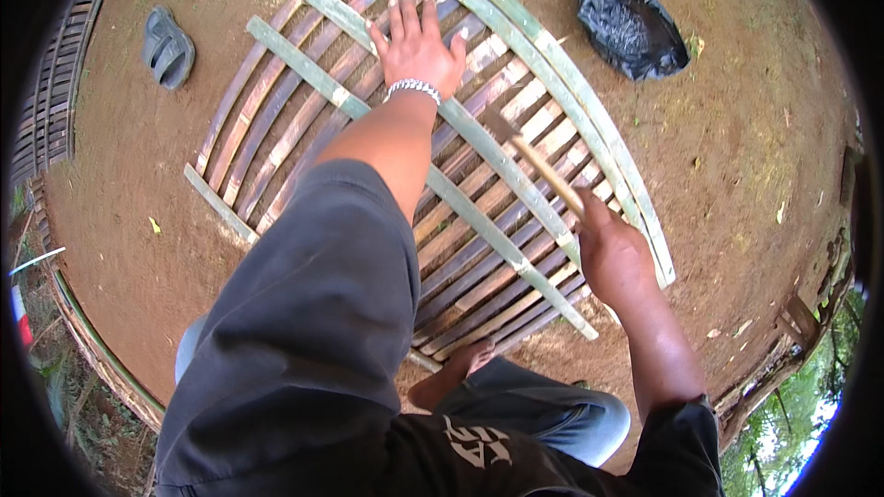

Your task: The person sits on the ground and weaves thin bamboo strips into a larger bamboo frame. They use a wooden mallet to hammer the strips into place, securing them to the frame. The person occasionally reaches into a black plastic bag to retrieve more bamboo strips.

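Note:
A panel of bamboo slats (pixel 470 290) lies on the ground in front of me, dark and pale strips crossed by long green bamboo strips (pixel 502 161). My left hand (pixel 419 48), with a chain bracelet (pixel 412 87) at the wrist, rests flat on the upper part of the panel. Its fingers are spread and point away from me, across one green crosspiece. On the right side, my right hand (pixel 612 253) is wrapped round the wooden handle of a hammer (pixel 545 167). The hammer's dark head hangs over the slats, right of the middle crosspiece; whether it touches them I cannot tell.
Two dark sandals (pixel 168 48) lie at the far left on brown soil. A black plastic bag (pixel 631 23) sits at the far right. My bare foot (pixel 468 361) is at the panel's near edge. Another slatted panel (pixel 55 83) stands at the left rim.

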`<action>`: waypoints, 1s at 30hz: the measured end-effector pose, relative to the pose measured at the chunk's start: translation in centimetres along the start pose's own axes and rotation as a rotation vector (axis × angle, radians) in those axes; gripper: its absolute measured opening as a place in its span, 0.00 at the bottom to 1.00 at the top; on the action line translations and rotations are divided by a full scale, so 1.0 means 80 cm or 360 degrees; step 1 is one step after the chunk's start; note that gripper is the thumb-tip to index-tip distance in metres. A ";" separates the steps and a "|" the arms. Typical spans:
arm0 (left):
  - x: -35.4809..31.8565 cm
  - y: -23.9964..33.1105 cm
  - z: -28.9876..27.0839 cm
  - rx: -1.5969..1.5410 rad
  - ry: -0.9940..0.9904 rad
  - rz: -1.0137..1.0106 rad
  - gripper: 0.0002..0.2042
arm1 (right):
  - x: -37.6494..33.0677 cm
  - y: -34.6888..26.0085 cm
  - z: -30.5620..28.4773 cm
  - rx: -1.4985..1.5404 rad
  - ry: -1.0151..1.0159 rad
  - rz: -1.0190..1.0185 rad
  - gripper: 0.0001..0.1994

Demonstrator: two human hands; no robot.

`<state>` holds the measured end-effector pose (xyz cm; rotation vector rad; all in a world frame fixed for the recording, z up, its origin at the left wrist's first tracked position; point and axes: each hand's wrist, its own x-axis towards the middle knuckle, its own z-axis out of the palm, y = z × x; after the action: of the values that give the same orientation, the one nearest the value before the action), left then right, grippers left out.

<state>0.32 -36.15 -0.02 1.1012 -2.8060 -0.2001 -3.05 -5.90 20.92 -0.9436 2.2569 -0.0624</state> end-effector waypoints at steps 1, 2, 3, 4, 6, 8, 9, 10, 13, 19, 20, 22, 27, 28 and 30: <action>0.002 -0.004 -0.001 0.0019 0.0002 -0.0008 0.36 | 0.000 -0.006 0.004 0.0115 0.0084 -0.0028 0.19; 0.007 -0.006 -0.005 0.0031 0.0020 -0.0009 0.36 | -0.001 -0.011 0.005 0.0224 0.0185 -0.0054 0.20; 0.003 0.001 -0.004 -0.0028 -0.0028 -0.0010 0.36 | -0.008 -0.011 0.014 0.0127 0.0199 -0.0044 0.21; 0.005 0.004 -0.002 -0.0027 -0.0038 -0.0004 0.36 | -0.005 0.002 0.029 0.0070 0.0233 -0.0102 0.21; 0.008 -0.002 -0.002 0.0020 -0.0054 -0.0011 0.36 | 0.000 0.013 0.045 -0.0150 -0.0258 0.0208 0.21; 0.011 0.003 0.002 -0.0007 0.0012 0.0002 0.36 | -0.019 0.015 0.057 0.0191 0.0075 0.0114 0.23; 0.011 -0.001 0.000 0.0011 0.0016 0.0004 0.36 | -0.024 0.012 0.059 0.0372 0.0251 -0.0004 0.25; 0.004 -0.007 -0.001 0.0031 0.0020 0.0005 0.36 | -0.026 0.003 0.061 0.0462 0.0295 -0.0002 0.26; 0.010 0.004 -0.002 -0.0035 0.0009 0.0000 0.36 | -0.032 0.020 0.089 0.0470 0.0456 -0.0095 0.26; 0.009 -0.001 -0.002 -0.0007 0.0060 0.0009 0.35 | -0.034 0.009 0.080 0.0504 0.0378 -0.0056 0.25; 0.002 -0.005 -0.003 -0.0008 0.0031 -0.0003 0.35 | -0.035 0.004 0.082 0.0597 0.0535 -0.0129 0.24; 0.005 0.004 -0.001 -0.0062 0.0009 -0.0005 0.35 | -0.033 0.010 0.092 0.0511 0.0600 -0.0156 0.24; 0.005 0.001 0.002 -0.0008 0.0004 -0.0002 0.35 | -0.031 0.028 0.099 0.0456 0.0199 0.0149 0.27; 0.008 -0.001 0.001 0.0001 0.0009 -0.0001 0.35 | -0.032 0.023 0.093 0.0539 0.0292 0.0140 0.27; 0.006 -0.003 -0.001 0.0004 0.0003 -0.0007 0.35 | -0.025 0.010 0.076 0.0566 0.0702 -0.0143 0.25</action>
<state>0.17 -36.68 0.03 1.1074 -2.8034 -0.1959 1.15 -2.75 17.22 -0.8976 2.4750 -0.7518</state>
